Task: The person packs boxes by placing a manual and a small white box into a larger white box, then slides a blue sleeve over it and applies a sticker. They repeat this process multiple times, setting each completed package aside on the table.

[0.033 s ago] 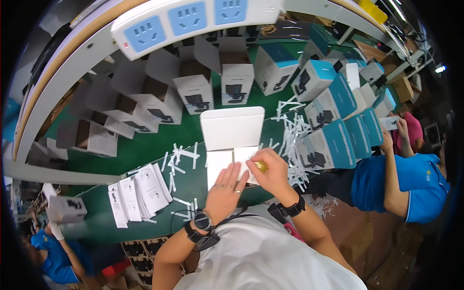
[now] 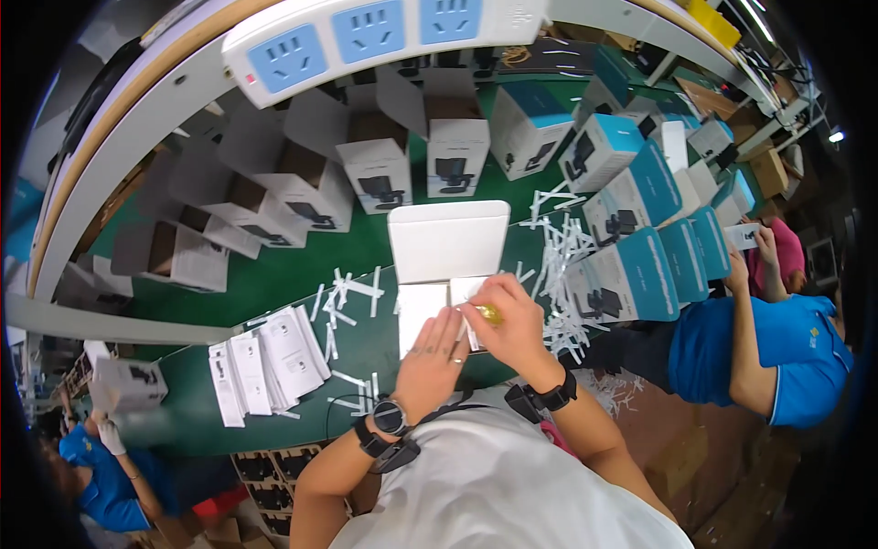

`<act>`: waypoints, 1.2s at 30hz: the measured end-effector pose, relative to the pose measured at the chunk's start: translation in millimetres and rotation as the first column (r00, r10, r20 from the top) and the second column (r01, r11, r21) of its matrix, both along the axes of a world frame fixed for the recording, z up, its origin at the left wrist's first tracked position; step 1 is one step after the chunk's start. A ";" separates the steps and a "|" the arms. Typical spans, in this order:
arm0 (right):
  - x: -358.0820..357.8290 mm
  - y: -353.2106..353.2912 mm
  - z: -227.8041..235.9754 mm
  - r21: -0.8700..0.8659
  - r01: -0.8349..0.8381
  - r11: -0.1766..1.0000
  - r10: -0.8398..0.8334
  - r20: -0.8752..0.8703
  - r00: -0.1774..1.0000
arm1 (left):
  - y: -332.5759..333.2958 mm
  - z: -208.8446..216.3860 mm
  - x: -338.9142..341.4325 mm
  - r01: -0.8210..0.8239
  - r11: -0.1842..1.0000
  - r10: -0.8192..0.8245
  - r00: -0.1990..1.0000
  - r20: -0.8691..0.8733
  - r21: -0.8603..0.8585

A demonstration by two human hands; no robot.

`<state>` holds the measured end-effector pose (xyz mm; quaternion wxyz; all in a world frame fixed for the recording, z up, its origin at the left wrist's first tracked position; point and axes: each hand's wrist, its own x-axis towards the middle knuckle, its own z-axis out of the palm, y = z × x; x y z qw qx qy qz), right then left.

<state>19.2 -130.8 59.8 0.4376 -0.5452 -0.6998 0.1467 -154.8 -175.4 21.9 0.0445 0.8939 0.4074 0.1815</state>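
A white carton stands at the table's front edge with its lid raised away from me. White flat pieces lie inside it, side by side. My left hand rests flat over the carton's near part, fingers stretched out, with a ring on one finger. My right hand is closed round a small shiny gold-yellow item above the carton's right half. Its exact kind is hidden by the fingers. The right fingertips are close to the left ones, and what they touch cannot be made out.
Left on the green table lies a stack of white printed leaflets. White paper strips lie scattered. Open printed boxes line the back; blue-and-white boxes stand right. A power strip hangs overhead. Co-workers are at both sides.
Relative to the carton, my right hand with the gold-yellow item has shifted slightly left. My left hand stays flat over the carton. The whole view has moved a little.
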 end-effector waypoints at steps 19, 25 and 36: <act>52.4 90.0 16.2 -0.259 -0.433 0.863 -0.123 -0.941 0.316 | -5.3 2.2 -21.1 0.021 1.000 -0.021 0.997 0.080 -0.005; 19.2 61.3 22.8 -0.464 -0.607 0.645 0.575 -0.229 0.785 | 3.2 20.6 -47.7 0.087 0.941 0.041 0.930 0.365 -0.328; -36.2 2.8 34.6 -0.111 -0.570 0.814 0.581 0.148 0.801 | -11.2 -11.4 -63.2 0.240 0.766 0.405 0.539 0.738 -0.596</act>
